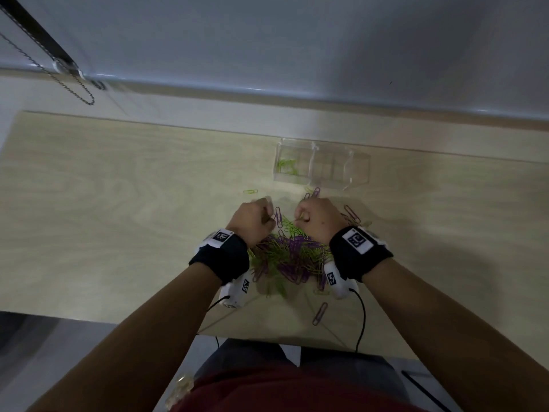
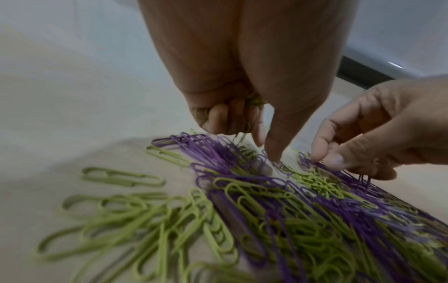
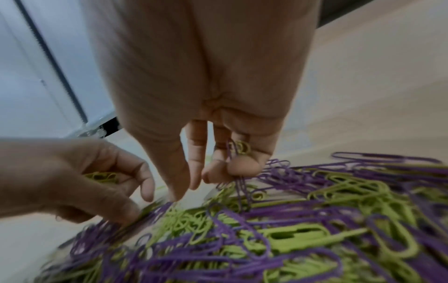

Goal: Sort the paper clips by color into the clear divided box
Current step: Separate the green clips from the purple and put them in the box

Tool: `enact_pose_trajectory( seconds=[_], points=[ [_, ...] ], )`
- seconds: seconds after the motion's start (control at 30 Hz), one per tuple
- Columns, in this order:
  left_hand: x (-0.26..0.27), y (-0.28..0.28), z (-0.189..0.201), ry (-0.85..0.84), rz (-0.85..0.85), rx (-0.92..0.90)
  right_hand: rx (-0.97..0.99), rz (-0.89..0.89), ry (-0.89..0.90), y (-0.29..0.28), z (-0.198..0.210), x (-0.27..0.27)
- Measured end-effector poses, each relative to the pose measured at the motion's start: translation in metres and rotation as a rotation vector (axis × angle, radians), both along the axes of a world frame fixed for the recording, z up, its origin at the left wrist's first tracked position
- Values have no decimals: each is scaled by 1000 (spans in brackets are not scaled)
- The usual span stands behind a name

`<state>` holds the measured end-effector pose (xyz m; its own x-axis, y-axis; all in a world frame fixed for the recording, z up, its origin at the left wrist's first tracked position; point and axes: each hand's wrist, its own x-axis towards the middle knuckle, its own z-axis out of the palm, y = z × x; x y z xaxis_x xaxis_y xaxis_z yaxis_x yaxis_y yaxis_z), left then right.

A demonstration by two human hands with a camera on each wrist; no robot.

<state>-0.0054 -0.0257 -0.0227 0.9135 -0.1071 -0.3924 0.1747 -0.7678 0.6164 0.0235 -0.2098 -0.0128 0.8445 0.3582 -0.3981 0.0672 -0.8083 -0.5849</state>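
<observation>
A mixed pile of green and purple paper clips (image 1: 289, 258) lies on the wooden table, between my wrists. Behind it stands the clear divided box (image 1: 356, 171); its left compartment holds a few green clips (image 1: 286, 167), while the other compartments look empty. My left hand (image 1: 252, 217) hovers over the pile's far left edge with green clips (image 2: 254, 101) bunched in its curled fingers, thumb (image 2: 275, 153) and forefinger pointing down at the pile. My right hand (image 1: 316, 217) is at the far right edge and grips purple clips (image 3: 238, 183) plus a green one in its curled fingers.
Loose clips lie around the pile: a green one (image 1: 250, 191) to the far left, purple ones (image 1: 352, 214) to the right and another purple one (image 1: 320, 313) near the table's front edge (image 1: 267, 336). A blind chain (image 1: 59, 78) hangs at the back left.
</observation>
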Motion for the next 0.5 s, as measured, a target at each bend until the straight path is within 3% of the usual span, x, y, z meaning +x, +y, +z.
enact_pose_trajectory(
  seconds=[0.17,0.3,0.4,0.5],
  points=[
    [-4,-1,1,25,45,139,-289,197,-33,16,-4,-1],
    [-1,-7,3,55,4,186,-360,231,-45,23,-3,-1],
    [2,-9,3,84,-37,170,-324,266,-6,21,-3,2],
    [3,-3,2,83,-54,121,-89,74,94,9,-3,6]
  ],
)
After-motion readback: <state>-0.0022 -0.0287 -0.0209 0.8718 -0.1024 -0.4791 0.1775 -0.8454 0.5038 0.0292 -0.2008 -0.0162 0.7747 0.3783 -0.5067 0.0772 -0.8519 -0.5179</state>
